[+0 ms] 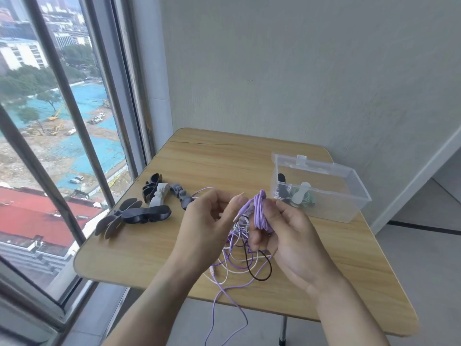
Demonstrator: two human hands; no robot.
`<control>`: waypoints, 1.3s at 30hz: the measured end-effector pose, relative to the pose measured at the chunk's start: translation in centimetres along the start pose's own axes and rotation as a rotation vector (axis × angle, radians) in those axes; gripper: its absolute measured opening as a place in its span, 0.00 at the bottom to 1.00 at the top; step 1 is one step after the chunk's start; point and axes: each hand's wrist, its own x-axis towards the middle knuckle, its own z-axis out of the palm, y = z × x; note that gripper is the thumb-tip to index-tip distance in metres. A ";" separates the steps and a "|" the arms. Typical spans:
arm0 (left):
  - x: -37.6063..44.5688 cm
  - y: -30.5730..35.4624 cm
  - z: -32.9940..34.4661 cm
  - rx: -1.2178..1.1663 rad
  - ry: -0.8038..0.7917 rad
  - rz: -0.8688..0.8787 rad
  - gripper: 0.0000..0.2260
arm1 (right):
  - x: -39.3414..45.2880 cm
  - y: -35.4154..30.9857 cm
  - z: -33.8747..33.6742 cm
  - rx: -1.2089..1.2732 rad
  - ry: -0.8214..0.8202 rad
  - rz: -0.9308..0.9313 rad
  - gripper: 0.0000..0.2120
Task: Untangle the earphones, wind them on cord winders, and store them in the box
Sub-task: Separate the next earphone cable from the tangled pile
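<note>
Both hands are up over the wooden table [174, 250]: the right hand [287, 236] grips a wound bundle of purple earphone cord [260, 211], the left hand [207, 221] pinches its plug end. Loose tangled cords [239, 268] trail beneath; spare cord winders [147, 208] lie left, clear box [321, 193] right.

daylight from window [62, 121] at left | soft shadows | wide-angle edge bending | slight blur
</note>
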 end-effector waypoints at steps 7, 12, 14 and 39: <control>0.0 -0.2 -0.1 0.077 0.023 0.011 0.06 | -0.1 0.0 -0.4 -0.083 0.023 0.007 0.19; 0.0 -0.3 -0.2 0.074 0.005 -0.061 0.09 | 0.1 0.6 -0.7 -0.318 0.075 -0.006 0.15; -0.2 -0.3 -0.3 0.073 -0.005 -0.069 0.09 | 0.1 0.8 -0.7 -0.381 0.066 0.004 0.15; -1.6 0.0 1.5 0.295 -0.202 0.251 0.08 | -0.5 1.4 0.8 -0.481 0.102 0.072 0.16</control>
